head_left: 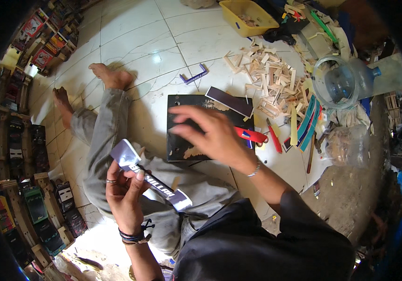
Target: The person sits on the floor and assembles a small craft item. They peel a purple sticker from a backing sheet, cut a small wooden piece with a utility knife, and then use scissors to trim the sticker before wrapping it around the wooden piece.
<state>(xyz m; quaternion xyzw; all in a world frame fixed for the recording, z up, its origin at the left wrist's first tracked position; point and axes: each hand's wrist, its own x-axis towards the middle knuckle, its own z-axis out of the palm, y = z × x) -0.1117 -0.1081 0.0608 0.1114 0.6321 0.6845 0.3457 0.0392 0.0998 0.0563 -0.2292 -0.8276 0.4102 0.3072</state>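
Note:
My left hand (pixel 127 189) pinches a dark printed strip (pixel 156 182) near its upper end, between thumb and fingers. The strip has pale lettering and wider, shiny purplish ends, and it slants above my grey trousers. Small bits of pale wood show along its edge. My right hand (pixel 203 129) hovers over a black board (pixel 177 145) on the floor, fingers apart and somewhat blurred, holding nothing visible. Beside its wrist lies a red-handled tool (pixel 252 136), partly hidden by the hand. A dark flat rectangular panel (pixel 229 101) rests across the board's far edge.
A purple bracket-shaped piece (pixel 194 76) lies on the white tiles beyond the board. To the right are a heap of small wood sticks (pixel 273 79), a red knife (pixel 274 136), teal strips (pixel 306 124) and a clear plastic jug (pixel 339 82). A yellow basin (pixel 243 30) stands farther back; wooden racks (pixel 27 187) line the left.

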